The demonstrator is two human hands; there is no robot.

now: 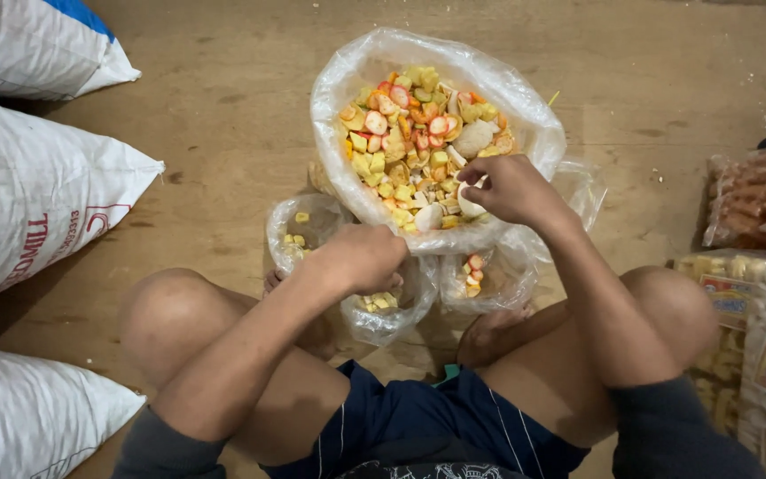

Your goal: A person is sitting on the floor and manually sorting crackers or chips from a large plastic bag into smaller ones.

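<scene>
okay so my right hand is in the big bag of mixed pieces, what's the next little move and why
Probably lift the right hand out with the white piece at its fingertips and carry it toward the small clear bags in front of your knees. They already hold sorted pieces, and your left hand rests at the mouth of one small bag.

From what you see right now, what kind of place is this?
Probably a small food storeroom or home packing spot. The person sits on a bare wooden floor with white sacks beside them, a big plastic bag of mixed food pieces in front, and packaged snacks stacked nearby.

Food storeroom: white sacks (37,191), packaged snacks (760,200), wooden floor (223,106).
</scene>
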